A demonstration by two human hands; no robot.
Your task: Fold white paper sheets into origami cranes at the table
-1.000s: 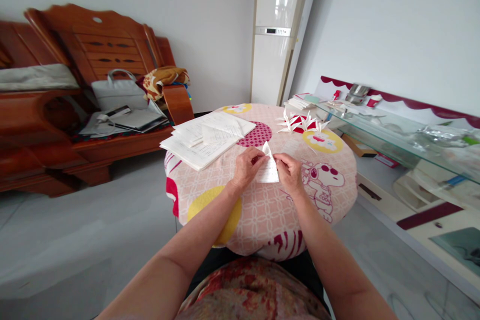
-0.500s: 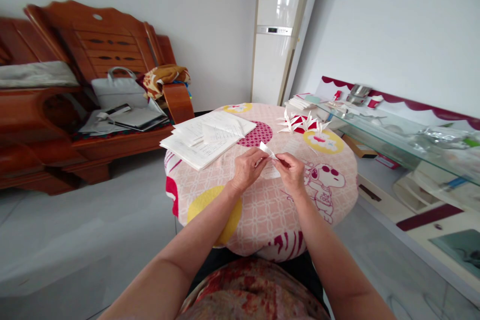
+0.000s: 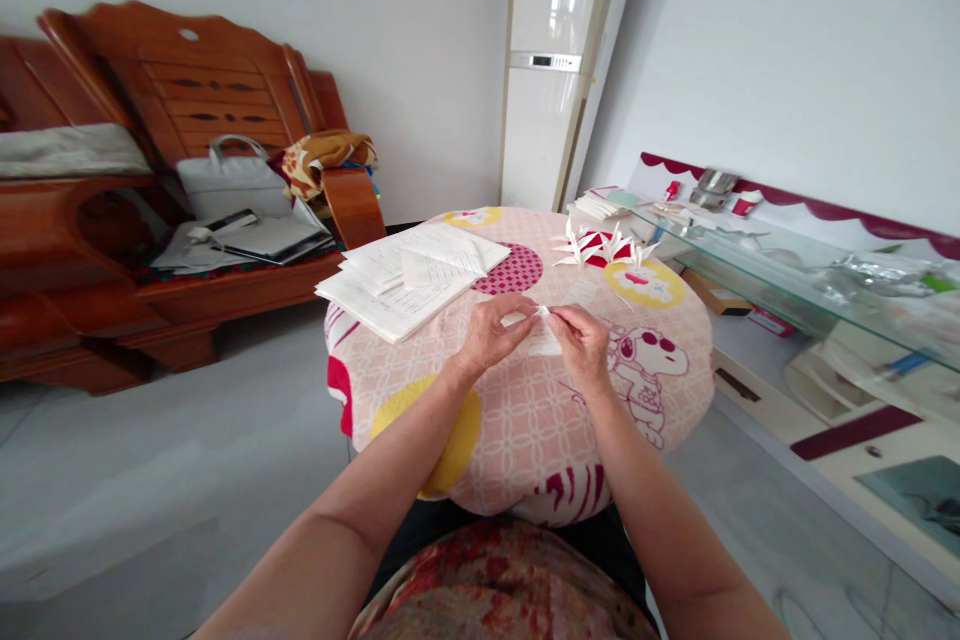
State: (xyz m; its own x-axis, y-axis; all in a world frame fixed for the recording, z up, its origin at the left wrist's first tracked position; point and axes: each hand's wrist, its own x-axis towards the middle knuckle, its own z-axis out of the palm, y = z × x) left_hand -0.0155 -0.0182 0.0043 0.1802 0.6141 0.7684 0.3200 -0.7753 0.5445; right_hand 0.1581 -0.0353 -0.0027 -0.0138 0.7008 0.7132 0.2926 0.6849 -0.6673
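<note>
Between my two hands, over the middle of the round table, is a small folded piece of white paper (image 3: 541, 311). My left hand (image 3: 496, 328) pinches it from the left and mostly covers it. From the right, the thumb and fingertips of my right hand (image 3: 579, 334) close on its other side. A flat slip of paper (image 3: 545, 345) lies on the cloth just beneath my hands. Beyond them, toward the back right, stand several folded white paper cranes (image 3: 613, 244). Left of my hands lies a stack of written sheets (image 3: 409, 298).
A patterned pink cloth (image 3: 517, 420) covers the table. To the right runs a glass-topped cabinet (image 3: 795, 270) with assorted items on it. A wooden armchair (image 3: 202, 100) holding a bag and papers stands at the left, and a tall white appliance (image 3: 544, 120) behind.
The white paper, whose pointed end stood up above my fingers, is now lower and smaller between my fingertips. My left fingers have stretched over it. The view has shifted slightly.
</note>
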